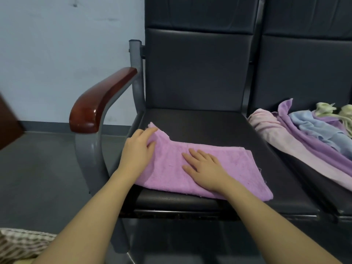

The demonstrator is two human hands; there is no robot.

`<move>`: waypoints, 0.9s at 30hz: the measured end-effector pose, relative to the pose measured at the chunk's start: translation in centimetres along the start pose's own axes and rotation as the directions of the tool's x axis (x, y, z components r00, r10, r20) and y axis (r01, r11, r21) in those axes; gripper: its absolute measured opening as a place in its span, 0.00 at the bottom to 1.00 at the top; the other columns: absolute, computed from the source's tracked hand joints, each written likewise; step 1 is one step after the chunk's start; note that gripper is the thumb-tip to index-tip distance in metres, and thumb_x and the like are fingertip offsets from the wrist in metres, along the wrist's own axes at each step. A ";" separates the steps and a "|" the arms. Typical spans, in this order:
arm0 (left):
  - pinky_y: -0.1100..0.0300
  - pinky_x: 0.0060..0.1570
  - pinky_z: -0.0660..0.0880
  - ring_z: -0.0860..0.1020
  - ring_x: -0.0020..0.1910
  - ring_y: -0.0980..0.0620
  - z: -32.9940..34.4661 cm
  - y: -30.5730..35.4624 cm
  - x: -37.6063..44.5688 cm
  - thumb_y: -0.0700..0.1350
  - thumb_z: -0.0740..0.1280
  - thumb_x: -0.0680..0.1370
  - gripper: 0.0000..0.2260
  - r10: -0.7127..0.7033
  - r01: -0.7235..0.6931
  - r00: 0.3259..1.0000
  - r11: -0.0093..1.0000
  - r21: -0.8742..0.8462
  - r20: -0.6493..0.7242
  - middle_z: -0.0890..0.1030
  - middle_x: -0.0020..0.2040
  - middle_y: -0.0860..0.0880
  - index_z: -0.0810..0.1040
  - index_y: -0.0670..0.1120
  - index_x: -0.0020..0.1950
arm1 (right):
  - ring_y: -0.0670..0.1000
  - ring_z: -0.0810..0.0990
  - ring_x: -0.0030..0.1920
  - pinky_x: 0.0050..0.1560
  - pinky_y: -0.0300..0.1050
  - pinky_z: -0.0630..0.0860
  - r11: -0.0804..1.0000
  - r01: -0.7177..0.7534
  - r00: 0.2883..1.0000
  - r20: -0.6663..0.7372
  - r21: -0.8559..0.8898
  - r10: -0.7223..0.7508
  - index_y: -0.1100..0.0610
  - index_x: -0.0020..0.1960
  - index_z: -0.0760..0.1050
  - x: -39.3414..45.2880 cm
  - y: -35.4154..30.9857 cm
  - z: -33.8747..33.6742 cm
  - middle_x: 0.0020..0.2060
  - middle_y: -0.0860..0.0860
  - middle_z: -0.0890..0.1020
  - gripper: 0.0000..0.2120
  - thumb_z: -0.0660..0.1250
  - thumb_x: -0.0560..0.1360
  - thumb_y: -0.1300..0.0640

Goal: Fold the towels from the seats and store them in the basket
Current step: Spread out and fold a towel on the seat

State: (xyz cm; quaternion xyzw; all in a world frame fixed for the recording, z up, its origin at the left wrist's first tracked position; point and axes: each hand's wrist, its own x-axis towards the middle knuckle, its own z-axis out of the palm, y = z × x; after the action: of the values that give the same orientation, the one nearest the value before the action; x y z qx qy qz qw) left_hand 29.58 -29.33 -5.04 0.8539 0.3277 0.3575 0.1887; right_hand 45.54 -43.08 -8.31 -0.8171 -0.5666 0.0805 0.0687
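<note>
Pink towel [200,168] folded flat on the near seat [219,128], toward its front-left. Left hand [137,151] pinching the towel's raised far-left corner; right hand [205,166] spread flat on the middle, gripping nothing. Pile [304,134] of pink, purple, blue and yellowish towels heaped on the next seat over, to the right. Wooden armrest [99,103] just left. Checkered basket [21,244] bottom-left, mostly cut off.

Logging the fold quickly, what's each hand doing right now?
Left hand: grips the far left corner of the folded pink terry towel.
Right hand: open, pressing flat on the towel.
</note>
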 end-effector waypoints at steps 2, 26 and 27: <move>0.49 0.55 0.74 0.76 0.51 0.44 -0.5 0.5 0.0 0.39 0.65 0.78 0.17 0.042 -0.044 0.997 0.998 -0.043 -0.059 0.77 0.55 0.46 0.75 0.47 0.66 | 0.51 0.49 0.77 0.75 0.51 0.46 0.999 0.021 1.000 -0.022 0.035 -0.021 0.45 0.77 0.53 0.9 -1.3 0.4 0.78 0.47 0.52 0.25 0.48 0.82 0.42; 0.50 0.51 0.77 0.77 0.52 0.48 9.8 15.8 1.6 0.41 0.61 0.80 0.09 0.197 -0.171 0.975 0.961 -0.218 0.101 0.78 0.54 0.47 0.78 0.44 0.57 | 0.45 0.75 0.59 0.63 0.44 0.56 0.828 -0.229 0.865 -0.283 0.512 0.415 0.46 0.63 0.74 -5.1 10.1 -3.2 0.51 0.41 0.81 0.13 0.57 0.81 0.52; 0.50 0.52 0.76 0.77 0.53 0.48 10.2 16.0 1.5 0.42 0.61 0.80 0.10 0.193 -0.155 0.964 0.966 -0.206 0.181 0.78 0.56 0.47 0.77 0.45 0.60 | 0.45 0.75 0.57 0.66 0.45 0.57 0.798 -0.223 0.843 -0.299 0.560 0.446 0.47 0.63 0.74 -5.0 10.0 -3.2 0.47 0.40 0.80 0.13 0.57 0.81 0.52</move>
State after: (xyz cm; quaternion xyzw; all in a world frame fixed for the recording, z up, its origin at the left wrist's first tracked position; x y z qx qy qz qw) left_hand 44.64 -40.61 -2.23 0.8891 0.1947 0.3149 0.2690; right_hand 53.70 -51.32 -6.92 -0.8568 -0.3398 0.0606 0.3830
